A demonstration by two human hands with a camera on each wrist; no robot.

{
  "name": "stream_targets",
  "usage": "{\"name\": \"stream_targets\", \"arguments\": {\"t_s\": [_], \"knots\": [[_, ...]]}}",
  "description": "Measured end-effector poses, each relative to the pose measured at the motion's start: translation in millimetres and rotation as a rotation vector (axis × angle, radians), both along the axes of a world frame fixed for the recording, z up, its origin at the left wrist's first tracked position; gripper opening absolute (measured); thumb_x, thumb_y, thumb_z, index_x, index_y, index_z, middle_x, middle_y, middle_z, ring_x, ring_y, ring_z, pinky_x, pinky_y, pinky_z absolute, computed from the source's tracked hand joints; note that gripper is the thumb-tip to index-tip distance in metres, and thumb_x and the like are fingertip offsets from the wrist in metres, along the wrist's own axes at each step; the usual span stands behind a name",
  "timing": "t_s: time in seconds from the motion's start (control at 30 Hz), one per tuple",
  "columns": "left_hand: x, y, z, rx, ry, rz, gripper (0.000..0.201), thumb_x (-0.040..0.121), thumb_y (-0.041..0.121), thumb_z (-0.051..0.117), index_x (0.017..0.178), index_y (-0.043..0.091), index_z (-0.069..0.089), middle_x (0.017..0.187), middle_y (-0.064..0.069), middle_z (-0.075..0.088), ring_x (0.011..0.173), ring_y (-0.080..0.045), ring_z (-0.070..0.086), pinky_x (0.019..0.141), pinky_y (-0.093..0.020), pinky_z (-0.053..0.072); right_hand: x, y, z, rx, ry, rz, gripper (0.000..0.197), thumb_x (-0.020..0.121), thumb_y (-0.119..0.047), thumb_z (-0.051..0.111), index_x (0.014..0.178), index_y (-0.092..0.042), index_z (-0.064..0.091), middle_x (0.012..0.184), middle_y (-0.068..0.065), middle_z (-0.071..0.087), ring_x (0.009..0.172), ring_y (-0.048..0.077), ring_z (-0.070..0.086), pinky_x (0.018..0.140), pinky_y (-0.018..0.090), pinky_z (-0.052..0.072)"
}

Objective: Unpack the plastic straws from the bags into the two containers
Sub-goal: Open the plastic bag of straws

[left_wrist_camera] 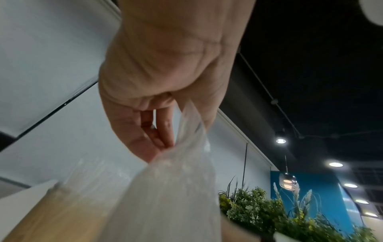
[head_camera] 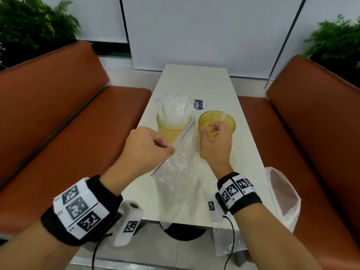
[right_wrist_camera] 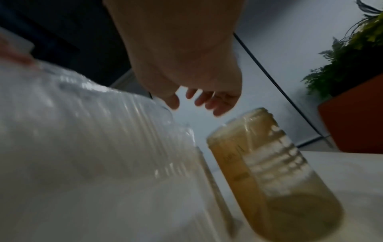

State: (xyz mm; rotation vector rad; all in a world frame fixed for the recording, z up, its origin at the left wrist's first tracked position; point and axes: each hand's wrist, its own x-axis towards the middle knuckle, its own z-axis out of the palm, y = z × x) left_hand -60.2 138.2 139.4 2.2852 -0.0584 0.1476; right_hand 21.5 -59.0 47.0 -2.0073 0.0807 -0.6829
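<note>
Two amber see-through containers stand mid-table. The left container (head_camera: 169,131) is packed with clear straws (head_camera: 173,110). The right container (head_camera: 229,125) (right_wrist_camera: 273,176) has one straw (head_camera: 224,116) leaning inside it. My left hand (head_camera: 169,151) (left_wrist_camera: 165,144) pinches the zip edge of a clear plastic bag (head_camera: 175,164) (left_wrist_camera: 176,188) and holds it up in front of the containers. The bag (right_wrist_camera: 82,139) shows ribbed straws inside in the right wrist view. My right hand (head_camera: 209,129) (right_wrist_camera: 192,101) hovers over the right container's mouth, fingers loosely spread, holding nothing.
A flattened clear bag (head_camera: 282,195) hangs over the table's right edge, and another (head_camera: 224,242) droops below the near edge. A small blue label (head_camera: 198,104) lies behind the containers. Orange benches (head_camera: 58,114) flank the narrow white table (head_camera: 194,80).
</note>
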Motion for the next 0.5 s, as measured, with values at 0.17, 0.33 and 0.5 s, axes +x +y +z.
{"name": "stream_targets", "arguments": {"t_s": [0.17,0.33,0.5], "knots": [[4,-8,-15,-0.322,0.192,0.067,0.012,0.073,0.016,0.088,0.069,0.011,0.078,0.060,0.008,0.072,0.050,0.002,0.061,0.046,-0.011,0.043,-23,22,45,-0.038,0.099,0.372,0.062,0.097,-0.047,0.059,0.058,0.002,0.060,0.046,0.003,0.049,0.044,0.008,0.041,0.053,0.030,0.040],[3,-16,-26,-0.545,0.429,0.081,0.015,0.088,0.020,0.076,0.080,0.012,0.065,0.059,0.004,0.064,0.043,-0.008,0.054,0.041,-0.020,0.041,-25,29,39,-0.098,0.354,0.452,0.053,0.097,-0.043,0.059,0.050,-0.020,0.060,0.043,-0.006,0.052,0.043,0.007,0.046,0.057,0.032,0.041],[13,-16,-31,-0.571,0.505,0.062,0.015,0.094,0.029,0.064,0.087,0.016,0.061,0.064,0.004,0.053,0.039,-0.010,0.038,0.045,-0.025,0.028,-28,35,43,-0.163,0.413,0.441,0.044,0.098,-0.039,0.059,0.060,-0.015,0.060,0.049,-0.011,0.050,0.047,0.005,0.044,0.057,0.027,0.038]]}}
